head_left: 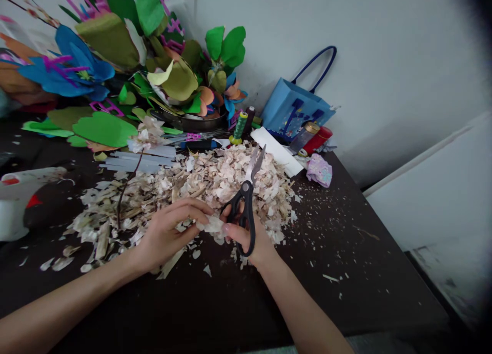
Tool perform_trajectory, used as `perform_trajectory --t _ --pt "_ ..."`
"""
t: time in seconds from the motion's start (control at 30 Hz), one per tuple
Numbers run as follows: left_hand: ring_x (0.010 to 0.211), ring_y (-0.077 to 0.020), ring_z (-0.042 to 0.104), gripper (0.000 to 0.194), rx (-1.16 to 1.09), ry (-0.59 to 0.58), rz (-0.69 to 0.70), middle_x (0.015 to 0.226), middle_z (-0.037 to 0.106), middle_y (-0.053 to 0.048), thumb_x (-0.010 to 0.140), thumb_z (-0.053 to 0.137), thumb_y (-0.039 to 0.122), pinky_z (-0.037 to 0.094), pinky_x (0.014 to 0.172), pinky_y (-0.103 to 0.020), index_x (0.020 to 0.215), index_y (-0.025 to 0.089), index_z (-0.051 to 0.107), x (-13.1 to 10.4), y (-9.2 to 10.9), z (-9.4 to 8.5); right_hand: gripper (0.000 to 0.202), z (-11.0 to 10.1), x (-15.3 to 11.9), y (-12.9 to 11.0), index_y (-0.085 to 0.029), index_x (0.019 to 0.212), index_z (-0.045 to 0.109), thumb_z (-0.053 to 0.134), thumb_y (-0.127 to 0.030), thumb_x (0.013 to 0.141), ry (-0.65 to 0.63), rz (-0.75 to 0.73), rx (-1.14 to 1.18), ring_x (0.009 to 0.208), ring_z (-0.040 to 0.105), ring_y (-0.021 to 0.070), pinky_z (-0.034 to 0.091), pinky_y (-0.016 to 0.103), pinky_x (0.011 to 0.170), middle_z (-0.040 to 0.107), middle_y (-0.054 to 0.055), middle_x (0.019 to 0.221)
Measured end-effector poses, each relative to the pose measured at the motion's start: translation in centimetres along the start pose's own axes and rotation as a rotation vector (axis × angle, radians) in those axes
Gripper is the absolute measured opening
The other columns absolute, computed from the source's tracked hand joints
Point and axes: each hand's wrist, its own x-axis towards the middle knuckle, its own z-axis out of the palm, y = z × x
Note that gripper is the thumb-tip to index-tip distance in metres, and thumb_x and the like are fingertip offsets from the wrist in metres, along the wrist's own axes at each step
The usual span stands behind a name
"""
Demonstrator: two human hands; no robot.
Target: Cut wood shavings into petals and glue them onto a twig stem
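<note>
Black-handled scissors (246, 187) hang on the fingers of my right hand (253, 238), blades parted and pointing away from me. A thin, pale, crumpled petal-like piece (213, 227) is pinched between both hands, with my left hand (163, 233) closed on its left side. Just behind the hands spreads a heap of dry, pale petal-like scraps (223, 177). A thin brown stem with a pale flower head (148, 133) rises from the left part of the heap.
Felt-like flowers and leaves (103, 130) fill the back left around a dark pan (192, 122). A white glue gun (15, 200) stands left. Thread spools (240, 126), a white strip (277, 151), a blue bag (294, 108) and a red spool (318, 139) sit at the back right.
</note>
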Motion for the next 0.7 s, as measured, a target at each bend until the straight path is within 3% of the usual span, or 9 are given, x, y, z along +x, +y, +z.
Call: perform_trajectory --t 0.1,0.23,0.37,0.47,0.7 --pt "0.102 -0.0189 0.071 0.025 -0.113 -0.055 -0.091 0.106 0.074 -0.007 0.092 0.053 0.006 0.056 0.086 -0.028 0.102 0.023 0.067 -0.14 0.12 -0.06 0.03 -0.01 0.15 0.13 -0.021 0.09 0.063 0.081 -0.032 0.069 0.039 0.005 0.018 0.062 0.053 0.0117 0.043 0.024 0.055 0.062 -0.001 0.08" --pt "0.108 -0.0204 0.068 0.026 -0.348 -0.117 -0.325 0.116 0.07 -0.009 0.099 0.05 0.017 0.056 0.088 -0.028 0.122 0.024 0.063 -0.28 0.23 0.01 0.03 -0.01 0.19 0.01 -0.021 0.091 0.061 0.079 -0.029 0.068 0.086 0.038 0.018 0.062 0.053 0.0116 0.043 0.024 0.055 0.062 -0.001 0.08" --pt "0.094 -0.0175 0.069 0.02 -0.545 -0.09 -0.482 0.105 0.07 -0.006 0.093 0.067 0.027 0.056 0.082 -0.025 0.112 0.023 0.064 -0.22 0.22 0.29 0.026 0.03 0.17 0.06 -0.021 0.09 0.062 0.077 -0.027 0.069 0.084 0.032 -0.004 0.065 0.053 0.0125 0.044 0.024 0.056 0.061 -0.001 0.08" --pt "0.087 -0.0158 0.068 0.019 -0.654 -0.098 -0.54 0.098 0.071 -0.005 0.092 0.068 0.031 0.056 0.079 -0.025 0.108 0.021 0.064 -0.05 0.35 0.37 0.026 0.03 0.19 0.12 -0.022 0.091 0.062 0.077 -0.026 0.069 0.099 0.016 -0.015 0.063 0.052 0.0119 0.043 0.025 0.056 0.061 -0.002 0.08" --pt "0.085 -0.0146 0.066 0.02 -0.699 -0.052 -0.645 0.093 0.069 -0.003 0.087 0.075 0.029 0.055 0.076 -0.024 0.102 0.02 0.066 0.2 0.14 0.64 0.026 0.2 -0.09 -0.18 -0.021 0.089 0.062 0.077 -0.027 0.068 0.045 0.019 -0.036 0.062 0.052 0.012 0.043 0.025 0.057 0.06 -0.002 0.08"
